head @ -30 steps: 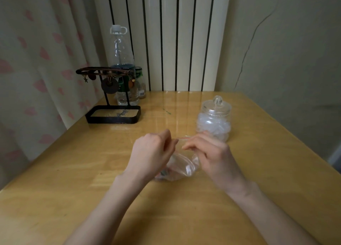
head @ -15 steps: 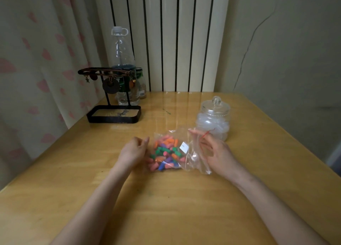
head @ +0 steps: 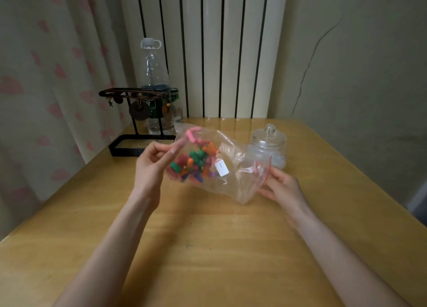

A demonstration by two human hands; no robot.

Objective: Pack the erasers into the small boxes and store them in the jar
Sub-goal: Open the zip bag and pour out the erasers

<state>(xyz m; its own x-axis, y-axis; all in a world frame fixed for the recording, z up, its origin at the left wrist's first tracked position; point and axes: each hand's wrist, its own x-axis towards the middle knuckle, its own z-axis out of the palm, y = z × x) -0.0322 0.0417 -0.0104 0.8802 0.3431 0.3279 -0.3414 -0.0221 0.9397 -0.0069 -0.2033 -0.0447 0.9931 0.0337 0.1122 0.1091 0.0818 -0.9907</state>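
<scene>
A clear zip bag (head: 233, 168) with several small coloured erasers (head: 196, 163) hangs tilted above the wooden table (head: 208, 237). My left hand (head: 152, 165) pinches the bag's closed bottom end and holds it up. My right hand (head: 282, 186) grips the bag's mouth, marked by a red zip strip, lower down near the table. The erasers sit bunched at the left end of the bag. A glass jar (head: 268, 147) with a knobbed lid stands just behind the right hand; pale clear things fill its lower part.
At the back left stand a black jewellery rack (head: 138, 142) on a tray base, a tall plastic bottle (head: 153, 75) and a small green-capped bottle (head: 175, 107). A radiator runs behind the table, a curtain hangs on the left, a wall on the right.
The bag lay on the table half a second ago; now my left hand has lifted its bottom end up, and the erasers have shifted inside. My right hand moved right along the mouth.
</scene>
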